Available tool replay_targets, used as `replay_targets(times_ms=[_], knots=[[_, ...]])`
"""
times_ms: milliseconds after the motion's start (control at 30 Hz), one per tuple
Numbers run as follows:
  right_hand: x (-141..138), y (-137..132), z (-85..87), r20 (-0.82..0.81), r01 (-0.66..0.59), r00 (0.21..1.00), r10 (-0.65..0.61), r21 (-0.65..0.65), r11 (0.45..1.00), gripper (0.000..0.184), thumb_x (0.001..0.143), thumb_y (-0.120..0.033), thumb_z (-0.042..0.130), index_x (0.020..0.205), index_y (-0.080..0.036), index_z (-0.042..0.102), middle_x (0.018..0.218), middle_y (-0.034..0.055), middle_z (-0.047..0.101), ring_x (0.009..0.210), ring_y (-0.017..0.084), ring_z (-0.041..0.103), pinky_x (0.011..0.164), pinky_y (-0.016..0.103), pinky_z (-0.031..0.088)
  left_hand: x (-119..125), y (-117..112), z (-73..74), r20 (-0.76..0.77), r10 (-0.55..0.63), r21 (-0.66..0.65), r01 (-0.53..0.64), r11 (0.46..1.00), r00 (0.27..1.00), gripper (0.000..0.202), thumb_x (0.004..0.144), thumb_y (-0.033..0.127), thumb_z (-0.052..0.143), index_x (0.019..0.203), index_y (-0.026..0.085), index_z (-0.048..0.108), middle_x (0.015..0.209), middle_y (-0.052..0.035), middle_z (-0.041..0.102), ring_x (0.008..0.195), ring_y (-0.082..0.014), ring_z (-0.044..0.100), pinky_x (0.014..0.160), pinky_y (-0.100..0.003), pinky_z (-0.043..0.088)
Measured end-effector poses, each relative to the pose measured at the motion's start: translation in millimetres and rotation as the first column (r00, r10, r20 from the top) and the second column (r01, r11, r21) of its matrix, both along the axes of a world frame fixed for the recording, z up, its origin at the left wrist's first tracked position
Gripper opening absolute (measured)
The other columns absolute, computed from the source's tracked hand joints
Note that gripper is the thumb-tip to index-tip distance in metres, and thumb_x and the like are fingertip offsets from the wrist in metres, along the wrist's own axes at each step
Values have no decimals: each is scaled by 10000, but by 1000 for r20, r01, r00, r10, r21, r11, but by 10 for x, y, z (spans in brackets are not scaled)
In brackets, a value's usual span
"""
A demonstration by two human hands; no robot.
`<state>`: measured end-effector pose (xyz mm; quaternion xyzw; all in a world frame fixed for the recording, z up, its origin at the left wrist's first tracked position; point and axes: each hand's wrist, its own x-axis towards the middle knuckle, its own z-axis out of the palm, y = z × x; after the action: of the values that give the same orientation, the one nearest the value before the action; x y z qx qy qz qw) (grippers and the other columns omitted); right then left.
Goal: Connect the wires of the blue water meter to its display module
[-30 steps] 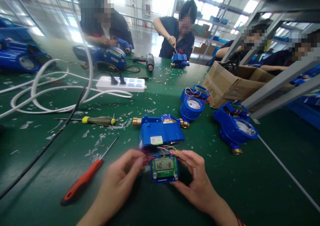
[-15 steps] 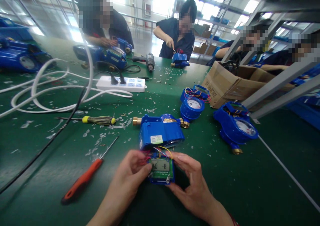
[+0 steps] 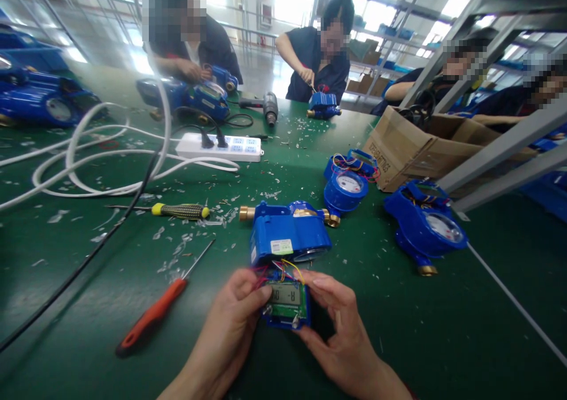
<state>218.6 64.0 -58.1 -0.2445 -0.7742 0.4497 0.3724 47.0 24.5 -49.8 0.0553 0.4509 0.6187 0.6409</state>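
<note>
Between my hands is a small green circuit board with an LCD display [image 3: 286, 305] in a blue frame. My left hand [image 3: 237, 311] grips its left side, the thumb lying over the edge of the screen. On the right side, my right hand [image 3: 339, 311] holds the frame between fingers and thumb. Red, yellow and white wires [image 3: 283, 267] run from the board toward a blue water meter [image 3: 266, 231] with brass ends, lying on its side just beyond my hands. Where the wires enter the meter is hidden.
An orange screwdriver [image 3: 155, 314] and a yellow-black screwdriver [image 3: 181, 211] lie left, among plastic scraps. Beyond are a white power strip [image 3: 186, 149], cables and a heat gun [image 3: 270, 110]. Blue meters [image 3: 345, 196] [image 3: 432, 228] and a cardboard box [image 3: 398, 158] stand right. Co-workers sit opposite.
The view has shifted slightly, so the bench items appear a little further right. Both hands keep their hold on the display board, which has barely moved.
</note>
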Motion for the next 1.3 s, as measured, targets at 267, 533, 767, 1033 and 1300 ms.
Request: replay_targets(times_ms=[267, 533, 767, 1033, 1300], knots=[[-10, -1, 19, -31, -9, 999, 9, -27, 1000, 658, 764, -8, 568, 1280, -300, 281, 1289, 43, 406, 1223, 202, 408, 1044, 359, 396, -7, -4, 9, -9, -13, 9, 13, 1000, 1000, 310, 621, 142, 743, 683, 172, 441, 622, 44, 629, 568, -93, 586, 539, -181, 468], [-2, 16, 18, -1, -6, 1000, 6, -15, 1000, 662, 766, -25, 586, 1283, -302, 279, 1297, 55, 421, 1198, 219, 437, 1028, 398, 411, -31, 3, 48, 1, -18, 2, 18, 1000, 1000, 297, 597, 114, 742, 710, 169, 472, 639, 35, 631, 585, -104, 600, 561, -193, 482], [-21, 7, 23, 13, 0, 1000, 0, -11, 1000, 644, 768, -39, 592, 1273, -306, 296, 1275, 54, 432, 1207, 230, 415, 1010, 413, 427, -38, 33, 1, -11, -14, 12, 14, 1000, 1000, 310, 612, 105, 736, 703, 173, 448, 636, 45, 630, 582, -98, 601, 548, -181, 477], [-30, 14, 24, 8, -2, 1000, 2, -49, 999, 693, 741, -8, 600, 1279, -314, 288, 1281, 53, 435, 1193, 225, 445, 1018, 394, 418, -61, 18, 53, -1, -40, -7, 40, 999, 999, 294, 628, 95, 727, 739, 168, 464, 660, 28, 638, 603, -101, 606, 577, -198, 490], [-33, 9, 37, 5, -14, 1000, 14, -42, 999, 668, 754, -10, 582, 1281, -310, 303, 1278, 56, 434, 1203, 232, 430, 1016, 412, 416, -64, 18, 31, -14, -25, -7, 25, 1000, 1000, 310, 599, 105, 741, 705, 167, 456, 640, 26, 632, 581, -107, 597, 553, -200, 479]])
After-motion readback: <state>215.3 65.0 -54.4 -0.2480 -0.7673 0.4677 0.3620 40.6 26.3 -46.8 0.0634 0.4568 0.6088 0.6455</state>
